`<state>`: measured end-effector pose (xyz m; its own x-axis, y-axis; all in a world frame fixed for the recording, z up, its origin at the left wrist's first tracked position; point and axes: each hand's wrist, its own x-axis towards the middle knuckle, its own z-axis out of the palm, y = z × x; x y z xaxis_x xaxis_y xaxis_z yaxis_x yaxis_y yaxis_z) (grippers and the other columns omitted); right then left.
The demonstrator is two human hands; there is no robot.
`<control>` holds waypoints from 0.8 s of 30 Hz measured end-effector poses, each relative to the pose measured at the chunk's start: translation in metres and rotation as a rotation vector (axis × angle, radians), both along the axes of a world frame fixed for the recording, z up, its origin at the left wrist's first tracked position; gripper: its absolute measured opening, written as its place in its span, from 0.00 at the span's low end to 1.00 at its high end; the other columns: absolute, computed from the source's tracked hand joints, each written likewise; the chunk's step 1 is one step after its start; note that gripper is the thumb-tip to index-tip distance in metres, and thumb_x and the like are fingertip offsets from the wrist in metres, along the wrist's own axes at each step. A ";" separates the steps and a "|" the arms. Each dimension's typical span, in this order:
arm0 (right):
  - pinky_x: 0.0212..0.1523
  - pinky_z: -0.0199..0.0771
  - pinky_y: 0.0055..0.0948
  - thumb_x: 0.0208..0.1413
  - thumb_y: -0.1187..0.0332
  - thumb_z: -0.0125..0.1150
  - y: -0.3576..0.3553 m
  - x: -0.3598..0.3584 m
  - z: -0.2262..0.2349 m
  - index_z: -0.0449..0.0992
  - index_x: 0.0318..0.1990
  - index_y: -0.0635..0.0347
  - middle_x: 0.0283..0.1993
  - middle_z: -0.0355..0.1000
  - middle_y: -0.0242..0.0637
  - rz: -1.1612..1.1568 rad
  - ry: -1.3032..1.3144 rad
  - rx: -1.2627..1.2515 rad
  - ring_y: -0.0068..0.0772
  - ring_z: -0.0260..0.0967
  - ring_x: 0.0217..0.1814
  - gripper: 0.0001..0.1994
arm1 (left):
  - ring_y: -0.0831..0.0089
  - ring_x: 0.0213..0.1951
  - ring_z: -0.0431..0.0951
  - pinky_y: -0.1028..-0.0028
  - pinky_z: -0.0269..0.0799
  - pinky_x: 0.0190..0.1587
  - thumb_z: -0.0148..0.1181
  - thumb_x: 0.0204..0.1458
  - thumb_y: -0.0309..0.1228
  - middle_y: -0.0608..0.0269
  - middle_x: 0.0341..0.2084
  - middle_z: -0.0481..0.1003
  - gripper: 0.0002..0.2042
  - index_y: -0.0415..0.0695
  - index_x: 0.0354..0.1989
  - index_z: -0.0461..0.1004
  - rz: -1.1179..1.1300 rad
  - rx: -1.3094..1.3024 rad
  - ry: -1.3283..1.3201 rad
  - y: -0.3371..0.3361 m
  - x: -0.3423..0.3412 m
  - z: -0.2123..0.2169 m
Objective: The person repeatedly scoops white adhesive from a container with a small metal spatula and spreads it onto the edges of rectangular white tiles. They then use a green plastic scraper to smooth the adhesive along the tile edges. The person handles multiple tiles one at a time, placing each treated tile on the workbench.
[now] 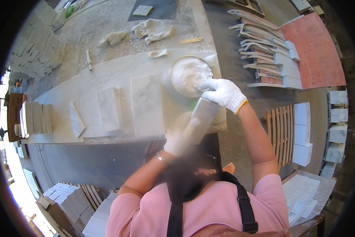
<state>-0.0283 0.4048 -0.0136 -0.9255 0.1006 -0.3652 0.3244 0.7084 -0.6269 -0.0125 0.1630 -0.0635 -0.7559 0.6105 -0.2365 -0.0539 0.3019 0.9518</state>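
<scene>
"Holding a marble tile at the worktable's near right corner: which step?"
"Apparently taking white filler from the round bowl. The blurred left hand grips the tile; the right hand bends at the bowl, any pinch unclear. Next calls for steadiness."
"Beyond?"
"Dusty surface, stacked tiles left; slatted pallet right, grey floor."

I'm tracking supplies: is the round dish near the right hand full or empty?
Not empty: white material covers the dish nearly rim to rim. Whether it is brim-full cannot be told from above.
</scene>
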 end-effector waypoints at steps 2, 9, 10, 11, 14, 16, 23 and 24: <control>0.51 0.81 0.40 0.59 0.53 0.66 -0.001 -0.004 0.001 0.85 0.56 0.47 0.48 0.85 0.42 0.031 -0.027 0.168 0.43 0.83 0.48 0.20 | 0.48 0.49 0.80 0.56 0.73 0.55 0.53 0.68 0.45 0.43 0.46 0.81 0.22 0.38 0.56 0.77 0.015 0.013 -0.003 0.002 -0.001 -0.001; 0.50 0.81 0.41 0.63 0.58 0.64 0.000 -0.014 0.008 0.87 0.50 0.42 0.48 0.83 0.41 0.101 0.094 0.440 0.47 0.81 0.50 0.11 | 0.62 0.50 0.81 0.64 0.74 0.56 0.56 0.69 0.48 0.51 0.48 0.82 0.24 0.39 0.59 0.78 0.049 0.074 -0.124 0.006 -0.007 0.001; 0.50 0.81 0.40 0.63 0.60 0.64 0.002 -0.014 0.008 0.88 0.49 0.43 0.49 0.83 0.41 0.085 0.126 0.422 0.46 0.81 0.50 0.11 | 0.61 0.49 0.81 0.63 0.74 0.56 0.55 0.69 0.46 0.50 0.47 0.82 0.23 0.38 0.58 0.78 0.054 0.091 -0.122 0.007 -0.008 0.001; 0.50 0.81 0.39 0.64 0.61 0.65 0.004 -0.015 0.007 0.88 0.49 0.43 0.49 0.83 0.41 0.071 0.165 0.389 0.45 0.81 0.50 0.10 | 0.60 0.48 0.81 0.62 0.74 0.55 0.54 0.69 0.45 0.50 0.46 0.81 0.22 0.37 0.57 0.77 0.058 0.107 -0.122 0.008 -0.009 0.000; 0.50 0.80 0.34 0.62 0.64 0.68 0.013 -0.015 0.007 0.88 0.49 0.50 0.48 0.84 0.40 -0.060 0.216 0.198 0.39 0.83 0.49 0.11 | 0.64 0.49 0.80 0.64 0.74 0.56 0.55 0.70 0.46 0.53 0.47 0.82 0.23 0.38 0.58 0.78 0.068 0.141 -0.171 0.012 -0.011 0.000; 0.50 0.80 0.31 0.62 0.66 0.68 0.021 -0.014 0.008 0.87 0.50 0.56 0.47 0.85 0.38 -0.111 0.263 0.086 0.34 0.82 0.48 0.12 | 0.66 0.50 0.80 0.65 0.74 0.57 0.55 0.70 0.45 0.54 0.48 0.82 0.22 0.37 0.59 0.77 0.075 0.160 -0.199 0.014 -0.011 0.001; 0.36 0.71 0.21 0.63 0.70 0.68 0.035 -0.010 -0.004 0.87 0.50 0.61 0.38 0.82 0.28 -0.335 0.207 -0.195 0.15 0.70 0.34 0.11 | 0.63 0.52 0.79 0.63 0.73 0.58 0.52 0.71 0.39 0.50 0.49 0.80 0.20 0.35 0.58 0.76 0.073 0.156 -0.193 0.021 -0.016 0.005; 0.34 0.70 0.20 0.63 0.70 0.68 0.035 -0.010 -0.008 0.87 0.50 0.61 0.37 0.81 0.27 -0.361 0.194 -0.205 0.14 0.69 0.32 0.11 | 0.63 0.52 0.79 0.63 0.73 0.58 0.52 0.71 0.39 0.50 0.49 0.80 0.19 0.35 0.58 0.76 0.069 0.140 -0.181 0.021 -0.017 0.005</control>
<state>-0.0382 0.4395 -0.0215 -0.8977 0.3730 -0.2345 0.3903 0.4264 -0.8160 -0.0294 0.1844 -0.0589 -0.7498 0.5955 -0.2883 -0.2433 0.1570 0.9572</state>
